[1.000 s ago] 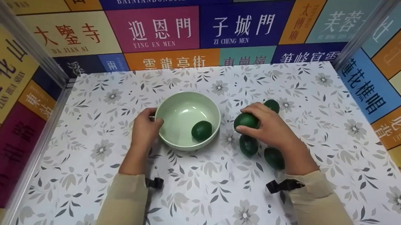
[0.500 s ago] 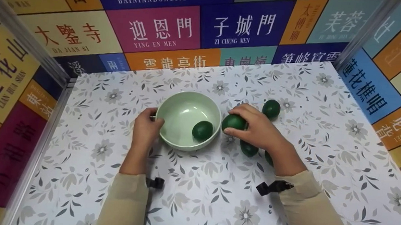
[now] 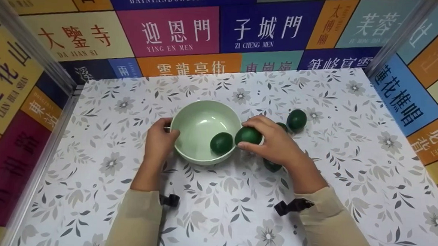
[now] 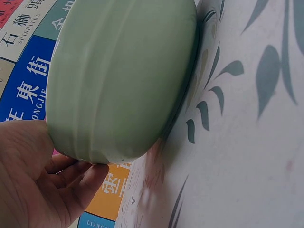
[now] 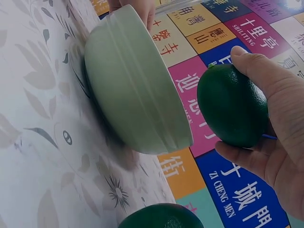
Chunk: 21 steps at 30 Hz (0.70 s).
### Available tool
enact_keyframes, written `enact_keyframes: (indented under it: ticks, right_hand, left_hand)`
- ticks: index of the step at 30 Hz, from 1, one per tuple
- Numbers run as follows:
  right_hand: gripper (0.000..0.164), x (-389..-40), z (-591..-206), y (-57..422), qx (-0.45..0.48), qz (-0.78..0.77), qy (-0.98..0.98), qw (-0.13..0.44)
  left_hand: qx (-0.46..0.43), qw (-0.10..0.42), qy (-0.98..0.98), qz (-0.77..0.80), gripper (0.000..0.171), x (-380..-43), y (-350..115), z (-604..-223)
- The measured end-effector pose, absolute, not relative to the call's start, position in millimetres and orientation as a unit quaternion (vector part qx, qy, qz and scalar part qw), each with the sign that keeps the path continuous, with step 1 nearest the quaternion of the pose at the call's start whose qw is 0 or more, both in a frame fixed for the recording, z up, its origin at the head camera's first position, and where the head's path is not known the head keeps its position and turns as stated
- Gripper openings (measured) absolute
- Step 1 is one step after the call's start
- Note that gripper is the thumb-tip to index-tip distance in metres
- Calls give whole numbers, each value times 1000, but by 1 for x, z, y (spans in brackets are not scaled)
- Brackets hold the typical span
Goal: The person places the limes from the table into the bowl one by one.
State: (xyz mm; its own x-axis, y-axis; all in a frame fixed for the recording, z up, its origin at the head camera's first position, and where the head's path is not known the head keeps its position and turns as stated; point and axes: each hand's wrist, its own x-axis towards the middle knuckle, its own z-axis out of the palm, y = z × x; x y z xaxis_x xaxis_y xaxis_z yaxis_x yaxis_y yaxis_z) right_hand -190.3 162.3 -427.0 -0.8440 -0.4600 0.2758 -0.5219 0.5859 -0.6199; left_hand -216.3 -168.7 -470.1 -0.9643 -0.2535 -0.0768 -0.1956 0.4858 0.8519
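Note:
A pale green bowl (image 3: 190, 127) sits on the table with one dark green lime (image 3: 221, 143) in it. My left hand (image 3: 160, 140) grips the bowl's left rim, thumb at the rim and fingers on the outer wall. Between thumb and fingers, my right hand (image 3: 278, 143) holds another glossy lime (image 3: 247, 135) at the bowl's right rim. In the right wrist view the held lime (image 5: 232, 105) is raised above the rim, with a small light stem end showing. Whether it touches the bowl I cannot tell.
Behind the right hand lies a lime (image 3: 296, 120). Others, partly hidden by that hand, include one (image 3: 272, 165) below it and one (image 3: 281, 127) beyond it. A floral white cloth (image 3: 221, 213) covers the table. Colourful lettered panels (image 3: 179, 31) wall the back and sides.
My right hand has carried the held lime leftward from among the other limes to the bowl's right rim. The left hand and the bowl stay in place.

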Motion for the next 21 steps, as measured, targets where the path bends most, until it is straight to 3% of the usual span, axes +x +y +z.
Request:
enact_keyframes:
  ticks: [21]
  right_hand:
    - [57, -195, -434, 136, 294, 385, -873, 52]
  left_hand:
    - [126, 29, -857, -499, 46, -216, -170, -471]
